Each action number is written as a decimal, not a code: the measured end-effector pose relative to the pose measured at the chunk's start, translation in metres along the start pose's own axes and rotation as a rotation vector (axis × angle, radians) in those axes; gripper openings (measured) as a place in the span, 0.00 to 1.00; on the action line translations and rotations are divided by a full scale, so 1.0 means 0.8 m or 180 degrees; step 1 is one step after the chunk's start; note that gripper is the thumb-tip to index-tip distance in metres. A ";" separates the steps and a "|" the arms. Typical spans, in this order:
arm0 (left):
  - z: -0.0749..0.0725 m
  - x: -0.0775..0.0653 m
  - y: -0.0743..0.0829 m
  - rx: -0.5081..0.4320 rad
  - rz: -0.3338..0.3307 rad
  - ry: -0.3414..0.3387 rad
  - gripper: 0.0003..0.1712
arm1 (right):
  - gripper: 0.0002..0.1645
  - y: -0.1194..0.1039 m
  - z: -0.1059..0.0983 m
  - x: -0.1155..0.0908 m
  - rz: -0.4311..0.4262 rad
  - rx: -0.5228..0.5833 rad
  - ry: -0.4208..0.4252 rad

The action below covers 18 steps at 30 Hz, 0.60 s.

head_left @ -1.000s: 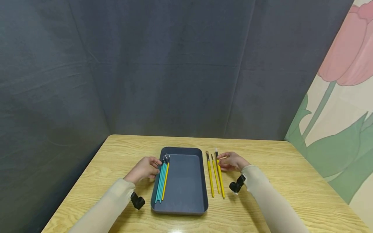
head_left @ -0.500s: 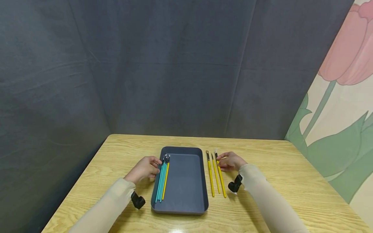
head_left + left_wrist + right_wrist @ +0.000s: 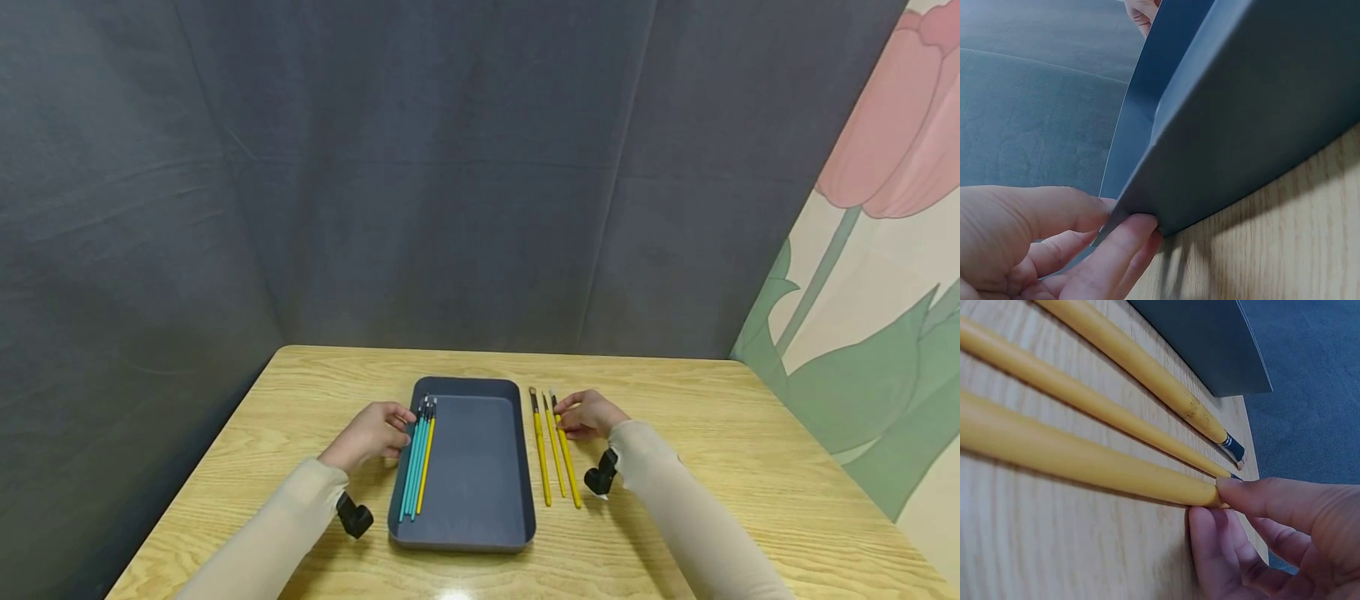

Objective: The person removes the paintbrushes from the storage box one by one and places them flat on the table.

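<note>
At the left side of the tray [image 3: 480, 467], left hand [image 3: 372, 435]: thumb and fingers are pinching the wall from both faces; this hold is probably serving best as a quiet brace, without tipping anything.
Right of the tray, right hand [image 3: 592, 414]: thumb and fingers are gripping the outermost brush [image 3: 568, 462] by its yellow handle, just short of the dark part near the bristles.
Outermost brush: it is lying on the table [image 3: 765, 467], farthest from the tray of three, its bristles pointing the same way as the tray's far end.
Neighbours: the thin brush [image 3: 556, 450] and the inner brush [image 3: 542, 450] are lying between it and the tray, so any sideways push would be risking a knock.
Pinch: holding wood, not bristles, is looking sound; so near one end, though, the long handle may be swinging, and a firm, level grip would be helping.
Inside the tray, by its left wall: teal brushes [image 3: 414, 471] and one yellow-handled brush [image 3: 426, 467] are lying side by side.
</note>
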<state>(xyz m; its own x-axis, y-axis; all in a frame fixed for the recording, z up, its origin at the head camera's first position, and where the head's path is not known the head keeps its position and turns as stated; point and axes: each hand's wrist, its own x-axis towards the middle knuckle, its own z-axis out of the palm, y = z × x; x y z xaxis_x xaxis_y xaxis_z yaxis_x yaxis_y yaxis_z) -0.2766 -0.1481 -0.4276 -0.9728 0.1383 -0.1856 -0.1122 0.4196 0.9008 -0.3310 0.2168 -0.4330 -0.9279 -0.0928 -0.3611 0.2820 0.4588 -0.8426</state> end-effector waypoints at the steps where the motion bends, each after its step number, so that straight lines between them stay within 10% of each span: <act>1: 0.000 0.000 0.000 0.0001 -0.0003 0.0000 0.18 | 0.15 0.000 0.000 0.000 0.0014 -0.0001 0.0009; 18: 0.001 0.000 -0.001 0.0000 -0.0003 0.0018 0.19 | 0.16 -0.001 0.000 -0.001 0.0065 -0.0009 0.0053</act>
<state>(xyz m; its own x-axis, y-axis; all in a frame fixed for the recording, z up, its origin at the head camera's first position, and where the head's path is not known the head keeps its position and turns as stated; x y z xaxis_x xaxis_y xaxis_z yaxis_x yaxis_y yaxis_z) -0.2762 -0.1475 -0.4285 -0.9739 0.1327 -0.1843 -0.1133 0.4196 0.9006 -0.3304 0.2164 -0.4321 -0.9259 -0.0687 -0.3715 0.3003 0.4629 -0.8340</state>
